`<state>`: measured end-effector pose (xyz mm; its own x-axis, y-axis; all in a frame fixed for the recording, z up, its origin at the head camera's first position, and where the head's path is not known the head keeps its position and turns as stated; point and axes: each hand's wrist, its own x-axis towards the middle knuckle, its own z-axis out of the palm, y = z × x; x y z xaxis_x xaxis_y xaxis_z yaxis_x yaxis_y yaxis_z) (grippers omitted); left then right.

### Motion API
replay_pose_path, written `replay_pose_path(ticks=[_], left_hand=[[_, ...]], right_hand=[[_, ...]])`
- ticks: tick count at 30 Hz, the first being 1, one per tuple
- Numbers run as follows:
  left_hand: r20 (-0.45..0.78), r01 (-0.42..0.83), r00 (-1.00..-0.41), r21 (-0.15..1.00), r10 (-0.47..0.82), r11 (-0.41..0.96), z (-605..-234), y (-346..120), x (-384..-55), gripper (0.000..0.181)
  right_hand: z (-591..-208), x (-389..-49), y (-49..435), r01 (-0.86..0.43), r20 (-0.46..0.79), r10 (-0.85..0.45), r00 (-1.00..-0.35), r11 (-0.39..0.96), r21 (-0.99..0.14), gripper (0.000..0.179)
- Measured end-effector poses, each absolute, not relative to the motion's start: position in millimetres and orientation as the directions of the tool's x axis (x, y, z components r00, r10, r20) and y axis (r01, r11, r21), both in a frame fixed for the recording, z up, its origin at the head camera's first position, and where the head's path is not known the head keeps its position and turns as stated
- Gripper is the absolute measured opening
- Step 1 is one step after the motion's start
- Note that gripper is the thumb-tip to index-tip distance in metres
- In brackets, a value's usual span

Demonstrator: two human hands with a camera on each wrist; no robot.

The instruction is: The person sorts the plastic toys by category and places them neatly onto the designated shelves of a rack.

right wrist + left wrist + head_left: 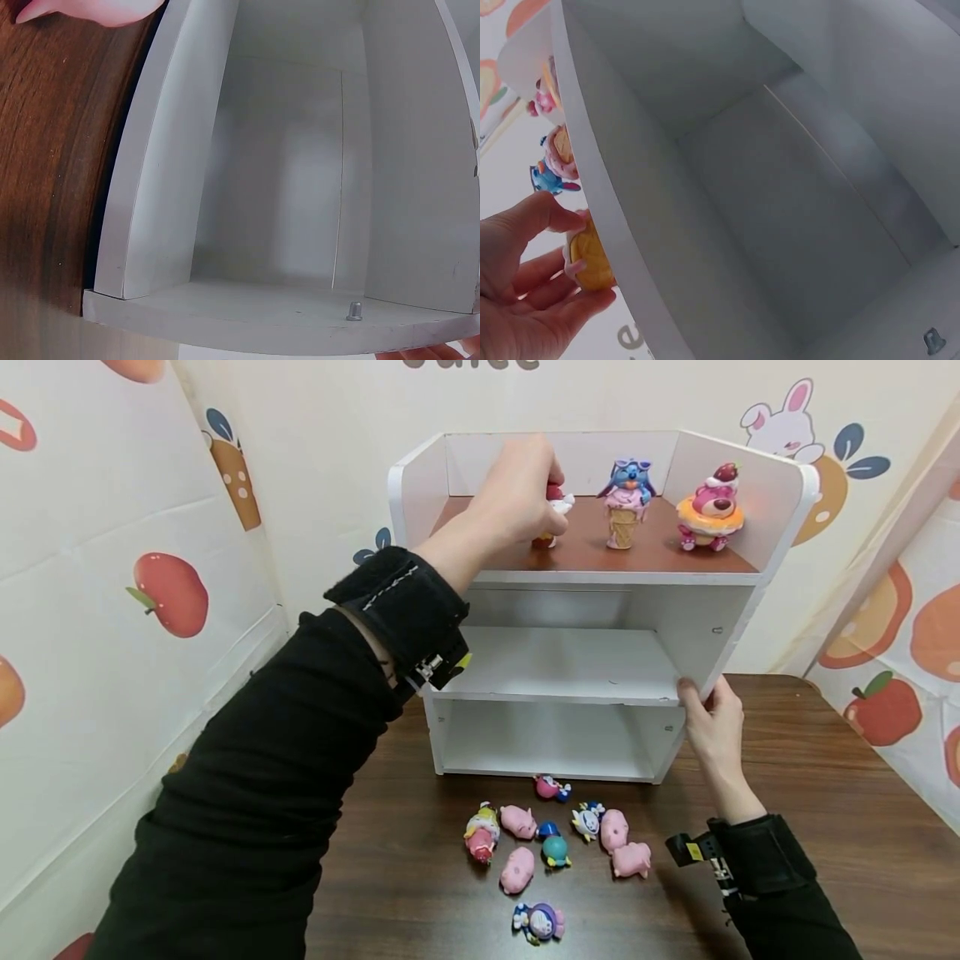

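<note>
My left hand point(517, 493) reaches over the top board of a white shelf unit point(555, 664) and holds a small figurine point(559, 503), mostly hidden behind the fingers. In the left wrist view, thumb and fingers pinch its rounded yellow part point(591, 259) at the board's edge. A blue figurine on an ice-cream cone point(624, 510) and a pink bear figurine with an orange ring point(714, 510) stand to the right on the same board. Lower down, my right hand point(716, 735) grips the unit's right side panel; only its fingertips point(435, 352) show in the right wrist view.
On the brown wooden table point(405, 893) before the unit lie several pink pig figures point(517, 870) and small colourful figurines, including one in purple point(540, 922). Fruit-printed wall coverings point(82, 585) flank the table. The unit has two lower compartments.
</note>
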<state>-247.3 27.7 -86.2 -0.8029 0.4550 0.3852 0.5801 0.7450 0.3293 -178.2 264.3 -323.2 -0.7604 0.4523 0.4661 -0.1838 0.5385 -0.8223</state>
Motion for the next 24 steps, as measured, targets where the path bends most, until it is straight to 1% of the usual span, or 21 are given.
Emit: replay_pose_path(ticks=[3,7,9,15,18,22,24], left_hand=[[0.397,0.608,-0.780,0.299,0.483,0.736,-86,25,-249,0.033],[0.400,0.626,-0.765,0.275,0.505,0.730,-86,24,-251,0.025],[0.393,0.626,-0.765,0.272,0.510,0.730,-86,23,-251,0.026],[0.344,0.615,-0.782,0.285,0.520,0.735,-87,24,-250,0.044],[0.323,0.606,-0.793,0.329,0.517,0.724,-86,23,-248,0.049],[0.324,0.585,-0.810,0.397,0.488,0.707,-83,20,-243,0.050],[0.354,0.585,-0.808,0.394,0.471,0.709,-81,18,-239,0.048]], right_hand=[[-324,-178,265,-0.186,0.472,0.450,-0.759,0.544,-0.818,0.030],[-324,-179,264,-0.174,0.462,0.460,-0.759,0.540,-0.824,0.030],[-324,-179,264,-0.168,0.456,0.465,-0.759,0.537,-0.827,0.030],[-326,-180,265,-0.170,0.460,0.465,-0.757,0.539,-0.825,0.029],[-326,-180,265,-0.182,0.475,0.460,-0.750,0.547,-0.817,0.028],[-325,-180,265,-0.188,0.489,0.463,-0.739,0.555,-0.810,0.026],[-325,-181,265,-0.185,0.490,0.470,-0.734,0.557,-0.810,0.025]])
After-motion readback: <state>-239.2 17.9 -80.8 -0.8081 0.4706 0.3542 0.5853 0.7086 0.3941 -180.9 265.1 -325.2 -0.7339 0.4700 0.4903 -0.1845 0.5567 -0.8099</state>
